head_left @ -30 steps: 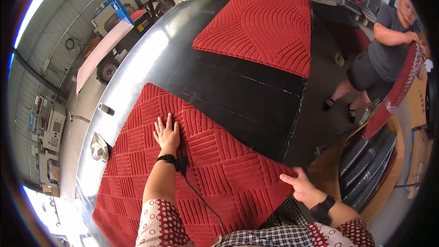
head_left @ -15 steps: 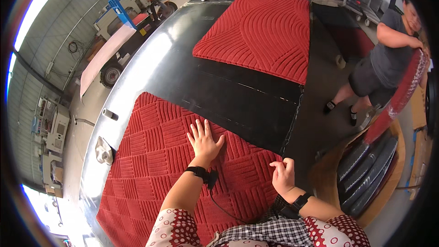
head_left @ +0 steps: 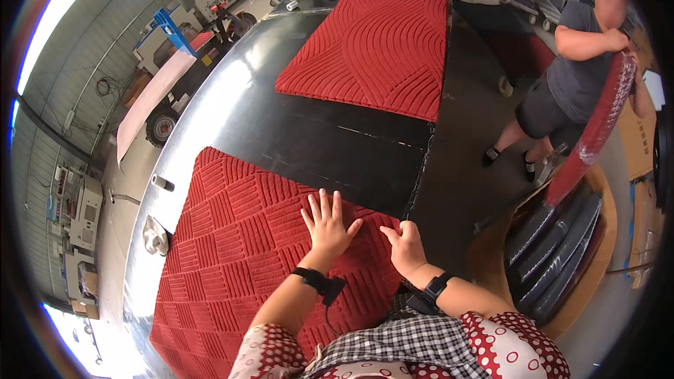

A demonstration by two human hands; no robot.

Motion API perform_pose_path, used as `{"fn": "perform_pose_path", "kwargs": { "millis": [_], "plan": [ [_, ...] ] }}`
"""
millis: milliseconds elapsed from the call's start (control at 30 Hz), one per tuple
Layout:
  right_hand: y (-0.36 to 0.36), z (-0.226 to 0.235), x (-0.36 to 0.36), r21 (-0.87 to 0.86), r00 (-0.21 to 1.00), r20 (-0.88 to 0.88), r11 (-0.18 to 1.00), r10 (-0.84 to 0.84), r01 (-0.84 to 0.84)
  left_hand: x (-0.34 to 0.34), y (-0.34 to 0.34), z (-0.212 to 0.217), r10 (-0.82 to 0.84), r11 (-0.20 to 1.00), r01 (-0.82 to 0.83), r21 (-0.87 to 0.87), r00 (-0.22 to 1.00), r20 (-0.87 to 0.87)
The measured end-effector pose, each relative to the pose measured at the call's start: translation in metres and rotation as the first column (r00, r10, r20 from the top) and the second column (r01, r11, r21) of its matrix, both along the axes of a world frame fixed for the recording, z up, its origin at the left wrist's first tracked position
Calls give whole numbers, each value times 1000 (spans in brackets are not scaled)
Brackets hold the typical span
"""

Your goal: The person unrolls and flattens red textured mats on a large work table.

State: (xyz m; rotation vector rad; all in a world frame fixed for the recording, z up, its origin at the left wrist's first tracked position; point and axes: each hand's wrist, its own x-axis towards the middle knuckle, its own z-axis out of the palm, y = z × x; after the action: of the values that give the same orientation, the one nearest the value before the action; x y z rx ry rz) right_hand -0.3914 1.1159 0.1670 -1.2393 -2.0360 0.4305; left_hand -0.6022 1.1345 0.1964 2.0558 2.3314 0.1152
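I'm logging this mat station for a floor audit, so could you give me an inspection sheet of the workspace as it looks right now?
Surface: large dark table with a shiny metal rim, glare along its left side.
Job's things: red mat with a square block pattern lying flat at the near edge; left hand spread flat on it, right hand at its right edge.
Clutter: second red mat with a wavy pattern at the far end; papers beyond it.
Hands: both open, fingers spread, gripping nothing.
Cables: thin black lead hanging from the left wristband.
Surroundings: another person holding a rolled red mat; bin of dark rolls; blue machine at left.
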Motion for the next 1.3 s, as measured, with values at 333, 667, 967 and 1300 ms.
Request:
{"fn": "perform_pose_path", "kwargs": {
  "millis": [333,667,967,1300],
  "plan": [
    [23,0,-9,-34,997,43,997,-70,72,-29,25,-9,92,993,-96,62,994,55],
    [38,9,-34,41,892,398,967,214,-250,-22,26,8,29,998,-36,51,991,128],
    [50,8,-41,-52,853,374,927,363,-371,-197,61,-15,383,923,-384,18,922,60],
    [48,15,-47,-127,809,436,917,394,-379,-208,73,-2,438,899,-438,-2,898,48]
  ]
}}
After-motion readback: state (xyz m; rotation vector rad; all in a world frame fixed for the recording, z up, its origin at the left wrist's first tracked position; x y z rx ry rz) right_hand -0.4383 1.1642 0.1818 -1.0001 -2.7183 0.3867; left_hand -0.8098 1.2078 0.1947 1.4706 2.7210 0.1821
